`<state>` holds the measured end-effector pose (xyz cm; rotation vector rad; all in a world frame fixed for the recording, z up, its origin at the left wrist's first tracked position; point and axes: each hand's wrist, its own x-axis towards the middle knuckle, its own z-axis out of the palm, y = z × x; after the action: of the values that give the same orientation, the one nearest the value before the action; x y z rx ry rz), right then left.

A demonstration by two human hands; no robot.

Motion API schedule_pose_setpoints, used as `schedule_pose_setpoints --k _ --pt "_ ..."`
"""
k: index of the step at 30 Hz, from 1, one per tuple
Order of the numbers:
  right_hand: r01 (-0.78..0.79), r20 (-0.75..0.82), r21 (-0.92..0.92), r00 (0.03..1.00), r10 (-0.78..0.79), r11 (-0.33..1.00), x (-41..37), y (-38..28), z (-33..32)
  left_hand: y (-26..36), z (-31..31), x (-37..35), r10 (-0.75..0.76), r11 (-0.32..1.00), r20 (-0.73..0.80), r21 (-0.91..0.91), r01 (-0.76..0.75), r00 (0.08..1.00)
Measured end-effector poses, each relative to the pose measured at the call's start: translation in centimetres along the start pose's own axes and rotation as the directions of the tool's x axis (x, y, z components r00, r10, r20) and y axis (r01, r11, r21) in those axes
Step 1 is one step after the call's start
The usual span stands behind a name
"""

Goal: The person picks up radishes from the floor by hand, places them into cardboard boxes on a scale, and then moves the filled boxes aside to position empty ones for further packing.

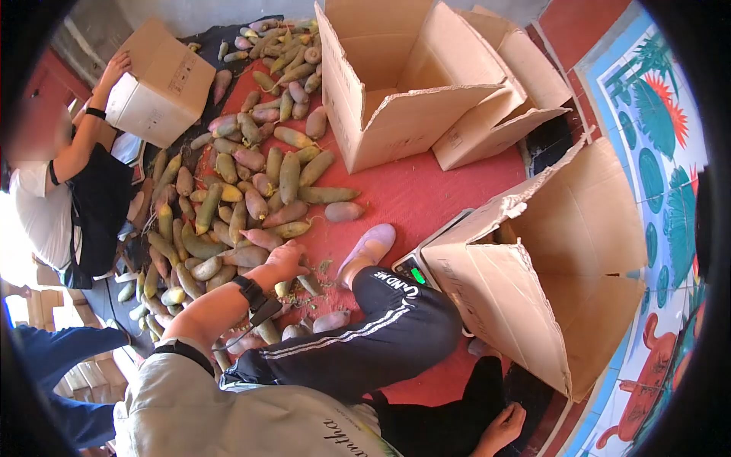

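My left hand (288, 261), with a black band and a dark device at its wrist, is over the near side of a pile of green and pinkish root vegetables (289, 179). Its fingers look bent and slightly apart, close to a greenish root (310, 284); no held item shows. At the lower right, beside black cloth (449, 415), my right hand (502, 428) is loosely curled with its fingers together and nothing visible in it. An open carton (495, 297) stands on a scale (412, 268) with a lit green display, right of my bent knee.
Two more open cartons (426, 114) (499, 133) stand at the back on the red floor covering (411, 186). At the left, a co-worker (76, 164) has a hand on a tilted carton (164, 84). Another person's blue-clad legs (65, 381) show lower left. A painted wall (655, 175) borders the right.
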<state>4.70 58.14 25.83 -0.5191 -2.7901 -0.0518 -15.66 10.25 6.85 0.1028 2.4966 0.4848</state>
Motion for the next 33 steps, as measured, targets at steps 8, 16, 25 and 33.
schedule_pose_setpoints --k 8,16,25,33 --pt "-0.038 -0.020 0.140 0.999 0.041 0.989 -0.2 -0.5 0.5 0.7 -1.4 -2.1 -0.030 0.995 -0.122 0.093 0.041 0.992" --pt "-0.035 -0.078 0.127 0.996 0.045 0.991 -0.4 -0.3 0.7 -0.6 -1.3 -4.4 -0.040 0.997 -0.139 0.066 0.050 0.989" --pt "-0.062 -0.087 0.125 0.993 0.074 0.990 -0.7 0.5 1.2 0.5 -6.8 -5.8 -0.043 0.978 -0.639 -0.185 -0.099 0.768" --pt "-0.033 -0.158 0.169 0.986 0.060 0.985 -1.2 0.9 1.4 4.5 -13.2 -8.7 -0.353 0.606 -0.615 -0.724 -0.328 0.705"
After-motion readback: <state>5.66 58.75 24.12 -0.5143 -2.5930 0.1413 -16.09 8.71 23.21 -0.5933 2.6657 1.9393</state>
